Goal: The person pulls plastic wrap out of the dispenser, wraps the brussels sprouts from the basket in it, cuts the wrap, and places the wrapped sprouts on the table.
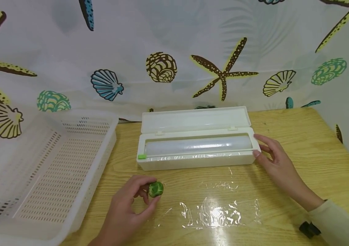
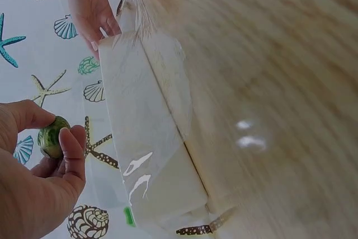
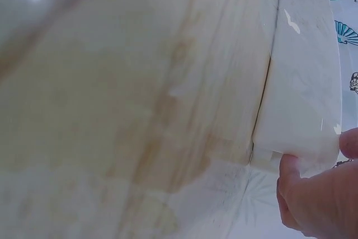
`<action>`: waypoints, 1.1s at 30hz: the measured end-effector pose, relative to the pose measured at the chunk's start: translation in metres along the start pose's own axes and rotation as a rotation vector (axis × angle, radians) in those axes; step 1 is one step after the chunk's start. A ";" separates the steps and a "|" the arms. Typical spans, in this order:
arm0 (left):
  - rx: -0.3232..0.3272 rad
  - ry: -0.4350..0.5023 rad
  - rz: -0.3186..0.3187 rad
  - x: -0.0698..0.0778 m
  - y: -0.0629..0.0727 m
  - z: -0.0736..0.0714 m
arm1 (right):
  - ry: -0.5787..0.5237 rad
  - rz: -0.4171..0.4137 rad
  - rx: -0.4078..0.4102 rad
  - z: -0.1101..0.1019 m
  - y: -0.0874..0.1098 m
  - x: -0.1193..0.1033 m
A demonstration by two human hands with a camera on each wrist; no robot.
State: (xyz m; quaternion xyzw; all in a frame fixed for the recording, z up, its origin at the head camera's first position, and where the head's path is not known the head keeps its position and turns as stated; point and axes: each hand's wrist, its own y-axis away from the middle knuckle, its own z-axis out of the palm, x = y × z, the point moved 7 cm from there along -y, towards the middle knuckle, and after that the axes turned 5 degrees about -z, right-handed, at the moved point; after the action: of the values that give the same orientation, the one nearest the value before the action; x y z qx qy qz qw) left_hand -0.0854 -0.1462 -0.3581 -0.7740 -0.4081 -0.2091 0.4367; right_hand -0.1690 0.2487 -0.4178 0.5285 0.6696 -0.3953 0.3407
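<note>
A small green Brussels sprout is pinched between the thumb and fingers of my left hand, above the table in front of a white cling film dispenser. The dispenser's lid is tipped back, and a roll of cling film lies inside. From its front edge a clear sheet of film spreads over the table towards me. My right hand grips the dispenser's right end, thumb at the front corner and fingers farther back. In the left wrist view the sprout shows clearly between the fingers.
To the left stands a white perforated plastic basket. A green slider sits on the dispenser's left front corner. Behind the wooden table hangs a curtain with shells and starfish. A black object is by the right sleeve.
</note>
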 end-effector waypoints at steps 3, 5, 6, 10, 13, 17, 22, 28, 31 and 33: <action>-0.022 0.028 0.003 0.001 -0.001 0.011 | -0.013 -0.004 0.003 0.000 0.000 0.000; -0.040 0.041 0.010 0.002 -0.001 0.018 | -0.020 -0.003 0.003 0.001 0.000 -0.001; -0.051 0.043 0.011 0.002 -0.001 0.021 | -0.024 0.001 0.000 0.002 0.000 0.000; -0.081 0.038 0.017 0.004 0.002 0.032 | -0.027 0.022 -0.016 0.004 0.001 0.000; -0.100 0.038 0.012 0.006 0.002 0.041 | -0.017 0.026 -0.022 0.004 0.000 0.000; -0.120 0.047 0.013 0.009 0.000 0.052 | -0.011 0.014 -0.014 0.002 0.001 0.000; -0.170 0.083 -0.004 0.013 -0.002 0.067 | -0.021 0.008 -0.009 0.000 0.003 0.001; -0.257 0.120 -0.047 0.016 -0.005 0.085 | -0.030 -0.007 0.001 0.000 0.001 0.000; -0.284 0.112 -0.062 0.016 -0.005 0.091 | -0.027 -0.011 0.001 0.001 0.001 -0.001; -0.312 0.112 -0.090 0.015 -0.005 0.096 | -0.018 -0.007 0.000 0.000 0.001 -0.002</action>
State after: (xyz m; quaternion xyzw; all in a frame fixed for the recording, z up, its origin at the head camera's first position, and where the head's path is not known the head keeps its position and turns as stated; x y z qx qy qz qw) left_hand -0.0839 -0.0570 -0.3966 -0.8006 -0.3799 -0.3318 0.3235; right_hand -0.1672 0.2477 -0.4163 0.5227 0.6684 -0.4011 0.3453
